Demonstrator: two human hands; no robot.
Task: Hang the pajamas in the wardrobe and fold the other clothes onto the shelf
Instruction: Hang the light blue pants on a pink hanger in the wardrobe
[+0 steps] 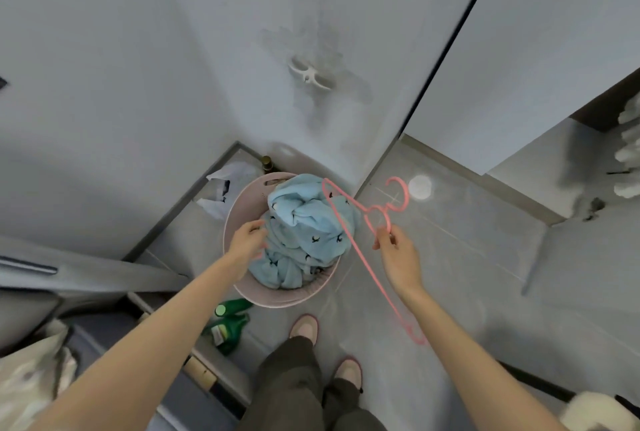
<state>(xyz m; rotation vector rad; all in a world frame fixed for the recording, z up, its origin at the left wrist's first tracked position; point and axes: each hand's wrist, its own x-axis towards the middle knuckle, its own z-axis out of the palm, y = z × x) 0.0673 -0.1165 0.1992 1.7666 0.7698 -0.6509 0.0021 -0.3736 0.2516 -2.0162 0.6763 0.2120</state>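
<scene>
Snagging threatens if the left hand [247, 240], fingers curled into the knotted pajamas [311, 223], lifts them into the hanger [376, 209] pinched in the right hand [398, 254].

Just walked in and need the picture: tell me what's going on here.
A person stands over a pink laundry basket heaped with light blue patterned clothing. The left hand reaches into the basket at the clothing; whether it grips it is unclear. The right hand pinches a pink hanger near its neck. Nothing is on the hanger yet.
</scene>
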